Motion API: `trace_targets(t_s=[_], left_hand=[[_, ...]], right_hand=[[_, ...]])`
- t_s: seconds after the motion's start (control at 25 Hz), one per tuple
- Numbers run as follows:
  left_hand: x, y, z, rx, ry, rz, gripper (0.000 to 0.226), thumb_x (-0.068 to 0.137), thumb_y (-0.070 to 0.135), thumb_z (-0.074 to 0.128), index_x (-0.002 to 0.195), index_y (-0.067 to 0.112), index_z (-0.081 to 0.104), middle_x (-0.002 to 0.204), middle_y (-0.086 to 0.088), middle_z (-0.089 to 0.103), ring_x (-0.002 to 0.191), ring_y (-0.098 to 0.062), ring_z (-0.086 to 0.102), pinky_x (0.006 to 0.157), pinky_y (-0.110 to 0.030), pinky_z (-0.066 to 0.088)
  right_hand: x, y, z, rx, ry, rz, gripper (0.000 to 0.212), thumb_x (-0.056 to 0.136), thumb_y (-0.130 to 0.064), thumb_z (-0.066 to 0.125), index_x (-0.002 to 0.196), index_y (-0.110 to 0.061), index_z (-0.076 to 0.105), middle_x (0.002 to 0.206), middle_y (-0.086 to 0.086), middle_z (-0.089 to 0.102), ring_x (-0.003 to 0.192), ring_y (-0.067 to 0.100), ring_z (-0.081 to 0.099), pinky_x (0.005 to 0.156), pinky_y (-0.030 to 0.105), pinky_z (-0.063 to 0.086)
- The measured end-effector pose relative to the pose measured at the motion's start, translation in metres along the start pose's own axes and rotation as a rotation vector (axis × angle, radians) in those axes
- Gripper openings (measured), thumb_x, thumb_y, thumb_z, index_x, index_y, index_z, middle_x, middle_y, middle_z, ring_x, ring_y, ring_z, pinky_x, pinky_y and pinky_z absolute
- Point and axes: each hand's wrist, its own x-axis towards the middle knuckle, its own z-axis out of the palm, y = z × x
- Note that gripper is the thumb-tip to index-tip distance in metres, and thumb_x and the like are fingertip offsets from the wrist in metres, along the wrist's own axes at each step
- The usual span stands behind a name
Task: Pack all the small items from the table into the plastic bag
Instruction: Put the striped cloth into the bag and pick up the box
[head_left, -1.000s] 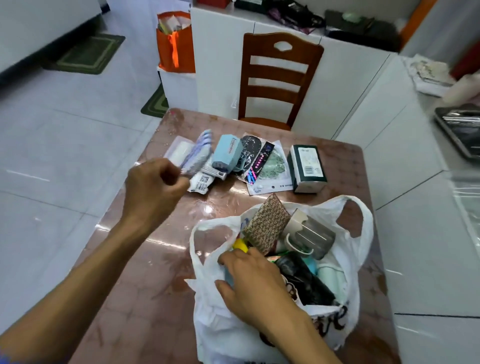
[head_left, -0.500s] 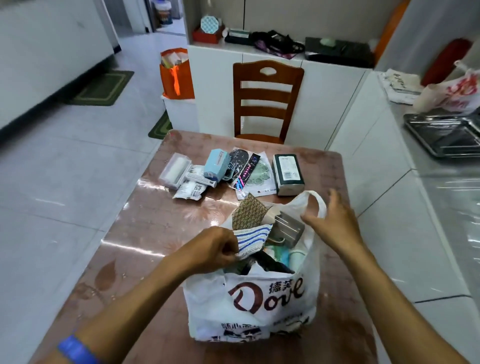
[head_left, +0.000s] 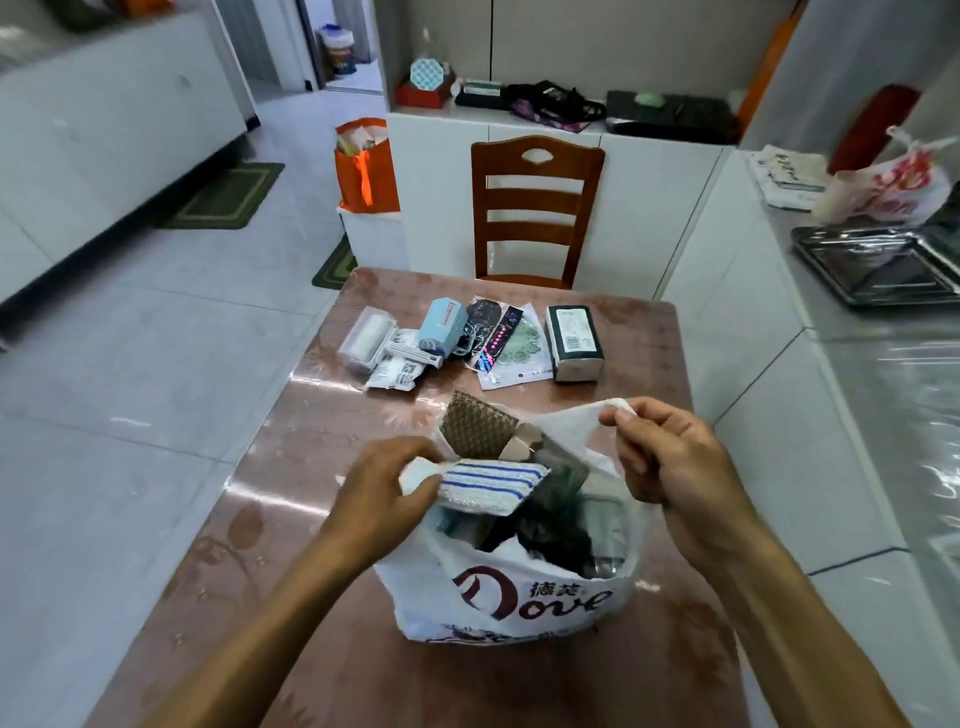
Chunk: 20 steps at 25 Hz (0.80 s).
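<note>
The white plastic bag (head_left: 511, 597) with the brown "Dove" print stands on the near part of the brown counter (head_left: 322, 519), already full of things; a brown woven pad (head_left: 475, 428) sticks up at its far edge. The left hand (head_left: 384, 493) is over the left side of the bag opening, and its fingers (head_left: 415, 486) pinch one end of a white cloth with blue stripes (head_left: 493, 486), which lies flat across the top of the bag contents. The right hand (head_left: 670, 457) is at the right side and its fingers are curled round the bag handle (head_left: 615, 408), holding it up. Further on the counter, well apart from the bag, some small items remain: a light blue box (head_left: 441, 325), a white roll in clear wrap (head_left: 366, 338), flat packets (head_left: 498, 343) and a dark green box (head_left: 574, 340). Behind the counter stands a wooden chair (head_left: 535, 208).
</note>
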Motion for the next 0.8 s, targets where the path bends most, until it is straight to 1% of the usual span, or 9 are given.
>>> trace_targets(t_s=[0.08, 0.12, 0.24, 0.32, 0.4, 0.52, 0.64, 0.72, 0.8], left_hand=[[-0.016, -0.015, -0.008, 0.263, -0.066, -0.296, 0.074, 0.074, 0.046, 0.074, 0.138, 0.024, 0.045, 0.144, -0.006, 0.047, 0.126, -0.030, 0.047, 0.098, -0.047, 0.045], [-0.019, -0.023, -0.012, 0.140, -0.136, -0.462, 0.081, 0.073, 0.040, 0.078, 0.141, 0.018, 0.040, 0.140, -0.011, 0.049, 0.119, -0.032, 0.052, 0.090, -0.042, 0.048], [-0.014, -0.040, -0.021, -0.613, -0.130, -0.744, 0.043, 0.079, 0.003, 0.073, 0.119, -0.006, 0.061, 0.083, -0.015, 0.069, 0.061, -0.021, 0.065, 0.050, -0.024, 0.050], [-0.012, -0.042, -0.023, -0.895, -0.107, -0.802, 0.016, 0.084, 0.002, 0.067, 0.098, -0.007, 0.069, 0.063, -0.009, 0.066, 0.052, -0.017, 0.061, 0.053, -0.024, 0.050], [-0.009, -0.029, -0.032, -1.181, -0.081, -0.781, 0.012, 0.089, 0.009, 0.059, 0.085, 0.003, 0.068, 0.067, -0.005, 0.066, 0.066, -0.018, 0.058, 0.071, -0.031, 0.047], [0.001, 0.000, -0.064, -1.579, -0.008, -0.643, 0.017, 0.087, 0.015, 0.053, 0.072, 0.009, 0.059, 0.065, -0.006, 0.059, 0.064, -0.018, 0.052, 0.069, -0.030, 0.043], [0.008, 0.036, -0.091, -1.467, -0.143, -0.621, 0.021, 0.091, 0.023, 0.053, 0.086, 0.004, 0.061, 0.057, -0.003, 0.049, 0.046, -0.013, 0.044, 0.058, -0.026, 0.045], [0.006, 0.060, -0.095, -1.312, -0.207, -0.574, 0.023, 0.095, 0.026, 0.049, 0.089, 0.006, 0.059, 0.049, 0.003, 0.040, 0.036, -0.008, 0.030, 0.041, -0.019, 0.031], [-0.001, 0.088, -0.105, -1.208, -0.141, -0.399, 0.022, 0.100, 0.023, 0.043, 0.091, 0.008, 0.057, 0.046, 0.007, 0.033, 0.039, -0.007, 0.022, 0.043, -0.022, 0.017]], right_hand=[[-0.016, 0.000, 0.004, 0.017, 0.029, 0.008, 0.021, 0.095, -0.009, 0.051, 0.081, -0.010, 0.066, 0.046, -0.003, 0.033, 0.039, 0.008, 0.021, 0.040, 0.020, 0.013], [-0.022, 0.001, 0.009, 0.016, 0.037, 0.003, 0.022, 0.095, -0.009, 0.051, 0.078, -0.011, 0.066, 0.045, -0.004, 0.033, 0.039, 0.007, 0.021, 0.039, 0.019, 0.014], [-0.039, 0.004, 0.016, 0.040, 0.113, -0.010, 0.021, 0.092, -0.005, 0.051, 0.075, -0.006, 0.063, 0.042, -0.006, 0.032, 0.036, 0.007, 0.020, 0.040, 0.021, 0.011], [-0.049, 0.007, 0.013, 0.092, 0.161, -0.032, 0.015, 0.089, -0.002, 0.050, 0.078, 0.003, 0.059, 0.040, -0.006, 0.030, 0.035, 0.007, 0.019, 0.040, 0.021, 0.010], [-0.058, 0.009, 0.010, 0.140, 0.188, -0.065, 0.013, 0.086, -0.001, 0.048, 0.077, 0.005, 0.055, 0.039, -0.006, 0.030, 0.033, 0.008, 0.020, 0.036, 0.017, 0.015], [-0.062, 0.007, 0.010, 0.165, 0.234, -0.093, 0.013, 0.073, -0.012, 0.053, 0.063, -0.003, 0.050, 0.038, -0.003, 0.032, 0.034, 0.011, 0.024, 0.036, 0.018, 0.020], [-0.052, 0.007, 0.010, 0.224, 0.251, -0.045, 0.016, 0.075, -0.018, 0.056, 0.064, -0.007, 0.051, 0.038, 0.000, 0.032, 0.032, 0.011, 0.023, 0.039, 0.021, 0.014], [-0.038, -0.006, 0.015, 0.232, 0.235, 0.038, 0.019, 0.088, -0.020, 0.055, 0.073, -0.008, 0.056, 0.038, -0.002, 0.032, 0.030, 0.009, 0.020, 0.039, 0.020, 0.010], [-0.034, -0.036, 0.014, 0.177, 0.233, -0.012, 0.025, 0.096, -0.019, 0.049, 0.075, -0.007, 0.056, 0.038, -0.003, 0.032, 0.030, 0.008, 0.020, 0.039, 0.018, 0.011]])
